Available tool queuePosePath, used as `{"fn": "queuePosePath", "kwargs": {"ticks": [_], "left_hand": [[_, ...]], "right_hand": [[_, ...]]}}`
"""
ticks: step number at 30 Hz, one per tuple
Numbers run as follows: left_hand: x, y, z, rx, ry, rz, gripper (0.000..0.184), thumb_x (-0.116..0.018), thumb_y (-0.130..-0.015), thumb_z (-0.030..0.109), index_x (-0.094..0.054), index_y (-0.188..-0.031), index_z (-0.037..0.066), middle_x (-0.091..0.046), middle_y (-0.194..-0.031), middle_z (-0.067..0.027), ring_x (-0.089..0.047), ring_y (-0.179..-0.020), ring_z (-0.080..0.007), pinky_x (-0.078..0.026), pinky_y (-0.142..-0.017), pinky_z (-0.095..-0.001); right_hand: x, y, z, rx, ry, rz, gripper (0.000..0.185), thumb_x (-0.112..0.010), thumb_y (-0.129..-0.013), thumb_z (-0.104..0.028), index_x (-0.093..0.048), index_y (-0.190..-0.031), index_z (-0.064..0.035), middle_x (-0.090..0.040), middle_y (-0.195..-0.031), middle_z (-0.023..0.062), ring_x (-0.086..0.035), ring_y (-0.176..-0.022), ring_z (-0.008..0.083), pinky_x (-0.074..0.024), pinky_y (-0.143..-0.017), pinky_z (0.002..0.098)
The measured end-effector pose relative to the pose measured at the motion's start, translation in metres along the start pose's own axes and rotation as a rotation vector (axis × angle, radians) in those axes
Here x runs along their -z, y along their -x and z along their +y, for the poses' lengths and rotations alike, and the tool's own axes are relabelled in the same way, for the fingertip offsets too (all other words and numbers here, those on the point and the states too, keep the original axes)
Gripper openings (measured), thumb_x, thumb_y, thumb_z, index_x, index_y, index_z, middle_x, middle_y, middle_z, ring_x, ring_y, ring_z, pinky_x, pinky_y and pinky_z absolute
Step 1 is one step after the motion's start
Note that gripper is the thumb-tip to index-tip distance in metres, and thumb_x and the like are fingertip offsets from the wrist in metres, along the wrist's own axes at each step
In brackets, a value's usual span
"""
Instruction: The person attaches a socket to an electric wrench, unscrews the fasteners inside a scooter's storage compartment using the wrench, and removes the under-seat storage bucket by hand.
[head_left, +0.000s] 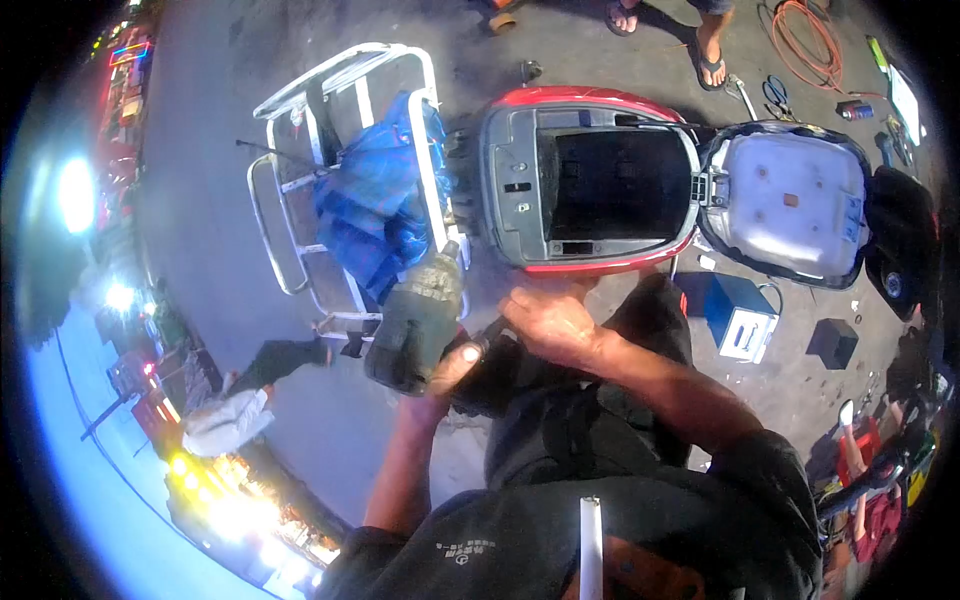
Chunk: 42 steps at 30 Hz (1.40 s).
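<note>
A dark cordless drill (415, 325) with a grey, worn-looking chuck is gripped in my left hand (452, 372), its nose pointing away from me toward the white metal rack (428, 150). My right hand (555, 325) is beside it with curled fingers, close to a dark part by the drill's handle; what they hold is not clear. Just beyond my right hand stands a red scooter (600, 268) with its seat (790, 205) tipped open, the pale underside showing. The storage well (620, 185) under the seat looks dark inside. Blue sheeting (375, 190) lies bunched within the rack.
A blue-and-white box (740, 315) and a small dark box (833, 343) are on the ground at right. An orange hose (808, 45) lies coiled at upper right, near scissors (776, 92). A person's sandalled feet (710, 65) are at the top. Another person (230, 420) is at left.
</note>
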<state>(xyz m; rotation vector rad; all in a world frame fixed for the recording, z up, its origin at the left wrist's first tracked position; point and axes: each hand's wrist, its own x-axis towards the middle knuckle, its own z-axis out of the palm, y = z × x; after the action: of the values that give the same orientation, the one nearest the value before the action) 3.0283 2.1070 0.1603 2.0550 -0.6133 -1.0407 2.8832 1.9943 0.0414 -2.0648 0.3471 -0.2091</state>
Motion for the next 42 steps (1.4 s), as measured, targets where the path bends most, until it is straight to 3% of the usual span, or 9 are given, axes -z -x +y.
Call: {"fn": "queuePosePath", "kwargs": {"ticks": [5, 10, 15, 20, 30, 36, 40, 41, 42], "left_hand": [[0.0, 0.008, 0.011, 0.099, -0.015, -0.013, 0.04, -0.075, -0.077, 0.019, -0.058, -0.109, 0.003, -0.056, -0.1, -0.0054, -0.053, -0.092, -0.0181, -0.045, -0.08, -0.034], [0.011, 0.015, -0.015, 0.128, -0.096, -0.113, 0.053, -0.074, -0.073, 0.013, -0.056, -0.121, 0.0, -0.058, -0.111, -0.0072, -0.055, -0.101, -0.0196, -0.045, -0.09, -0.0342], [0.016, 0.01, -0.012, 0.15, 0.155, -0.198, 0.053, -0.073, -0.072, 0.006, -0.055, -0.121, 0.0, -0.06, -0.108, -0.008, -0.057, -0.101, -0.0215, -0.045, -0.093, -0.0353], [0.005, -0.003, -0.012, 0.175, 0.322, -0.326, 0.052, -0.07, -0.071, 0.001, -0.053, -0.12, -0.001, -0.061, -0.099, -0.0072, -0.058, -0.096, -0.0223, -0.046, -0.095, -0.0375], [-0.047, 0.006, -0.048, 0.147, 0.26, -0.623, 0.056, -0.071, -0.074, 0.003, -0.049, -0.125, 0.001, -0.058, -0.108, -0.0063, -0.055, -0.102, -0.0183, -0.045, -0.092, -0.0356], [-0.108, 0.042, -0.076, 0.031, 0.079, -0.537, 0.033, -0.07, -0.076, 0.0, -0.061, -0.108, 0.003, -0.059, -0.099, -0.0022, -0.055, -0.092, -0.0138, -0.046, -0.082, -0.0295], [-0.14, 0.053, -0.119, 0.099, 0.081, -0.618, 0.045, -0.067, -0.074, -0.007, -0.056, -0.116, 0.002, -0.057, -0.101, -0.0029, -0.056, -0.093, -0.0145, -0.047, -0.086, -0.0312], [-0.153, 0.057, -0.126, 0.142, 0.118, -0.603, 0.039, -0.065, -0.075, -0.007, -0.056, -0.111, 0.002, -0.057, -0.097, -0.0027, -0.056, -0.092, -0.0153, -0.048, -0.085, -0.0314], [-0.168, 0.063, -0.129, 0.185, 0.158, -0.587, 0.032, -0.063, -0.076, -0.006, -0.056, -0.106, 0.002, -0.057, -0.093, -0.0026, -0.057, -0.091, -0.0161, -0.048, -0.084, -0.0316]], "right_hand": [[0.01, 0.0, 0.002, 0.039, 0.032, -0.282, 0.018, -0.056, -0.08, -0.009, -0.052, -0.097, -0.0034, -0.054, -0.092, 0.0137, -0.062, -0.085, 0.0321, -0.0538, -0.066, 0.0409], [-0.004, 0.041, 0.007, -0.002, -0.095, -0.224, 0.02, -0.058, -0.083, -0.015, -0.053, -0.1, -0.0058, -0.055, -0.088, 0.0116, -0.062, -0.08, 0.0325, -0.0523, -0.064, 0.0427], [0.018, 0.077, -0.019, -0.201, -0.433, 0.187, 0.023, -0.068, -0.082, -0.012, -0.06, -0.102, -0.0044, -0.061, -0.089, 0.0112, -0.062, -0.08, 0.0305, -0.0515, -0.067, 0.0376], [0.007, 0.102, -0.054, -0.447, -0.904, 0.499, 0.028, -0.07, -0.083, -0.013, -0.065, -0.108, -0.0005, -0.064, -0.09, 0.0051, -0.061, -0.084, 0.0123, -0.049, -0.073, 0.0266], [-0.045, 0.149, -0.079, -0.433, -1.489, 1.147, 0.04, -0.048, -0.099, -0.03, -0.056, -0.116, 0.0054, -0.061, -0.107, 0.0147, -0.062, -0.09, 0.0218, -0.0506, -0.082, 0.0333], [-0.062, 0.171, -0.049, -0.547, -1.814, 1.469, 0.037, -0.046, -0.097, -0.031, -0.053, -0.112, 0.0018, -0.06, -0.103, 0.0132, -0.06, -0.09, 0.0234, -0.0486, -0.083, 0.0358], [-0.104, 0.222, 0.024, -0.448, -1.918, 1.746, 0.029, -0.045, -0.097, -0.027, -0.051, -0.106, -0.0008, -0.057, -0.091, 0.0104, -0.057, -0.08, 0.0204, -0.0469, -0.074, 0.0329], [-0.105, 0.23, 0.047, -0.776, -1.743, 1.93, 0.025, -0.046, -0.098, -0.027, -0.051, -0.101, -0.0024, -0.055, -0.085, 0.0086, -0.056, -0.076, 0.0184, -0.0458, -0.069, 0.0297], [-0.141, 0.258, 0.092, -0.531, -1.775, 1.892, 0.026, -0.048, -0.097, -0.028, -0.051, -0.104, -0.0029, -0.055, -0.085, 0.0082, -0.056, -0.075, 0.0176, -0.0472, -0.065, 0.0297]]}}
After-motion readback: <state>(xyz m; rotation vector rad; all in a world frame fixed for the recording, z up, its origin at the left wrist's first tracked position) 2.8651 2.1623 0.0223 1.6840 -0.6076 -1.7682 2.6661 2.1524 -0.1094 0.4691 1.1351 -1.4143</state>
